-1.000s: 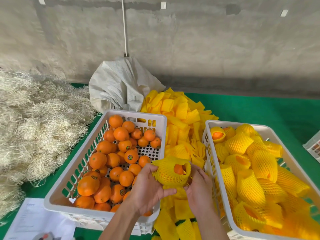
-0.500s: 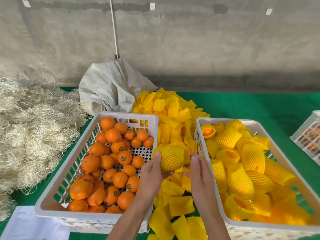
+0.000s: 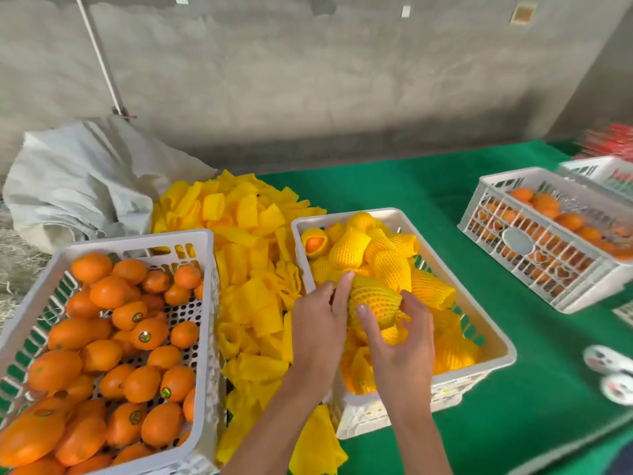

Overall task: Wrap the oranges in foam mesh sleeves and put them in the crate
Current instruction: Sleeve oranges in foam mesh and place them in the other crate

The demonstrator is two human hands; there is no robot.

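left hand point(image 3: 317, 332) and right hand point(image 3: 399, 341) together hold a wrapped orange point(image 3: 375, 301) above the near half of the middle crate point(image 3: 493, 332). the left hand's fingers curl round the fruit's left side, index finger extended along its top; the right hand's thumb presses its near face while the other fingers curl round its right end. orange skin shows through the yellow foam mesh sleeve at the fruit's lower right. the white plastic crate beneath holds many other sleeved oranges point(image 3: 383, 255), one at the far left corner with its bare end exposed.

just left of this crate, a heap of flat, empty yellow foam sleeves point(image 3: 246, 241) lies on the worktop point(image 3: 513, 423), which is covered in green cloth; the heap runs between the two near crates and down to the lower edge of the view. left of the heap, a second white perforated crate point(image 3: 137, 240) holds unwrapped oranges point(image 3: 113, 337), several bearing small round stickers. behind it lies a crumpled pale woven sack point(image 3: 82, 180), with straw-like packing fibre at the far left edge. at the right, well apart, a third white crate point(image 3: 534, 255) holds more bare oranges, blurred. two small white round objects point(image 3: 609, 371) lie near the right edge, too blurred to identify. a grey concrete wall point(image 3: 342, 80) stands behind.
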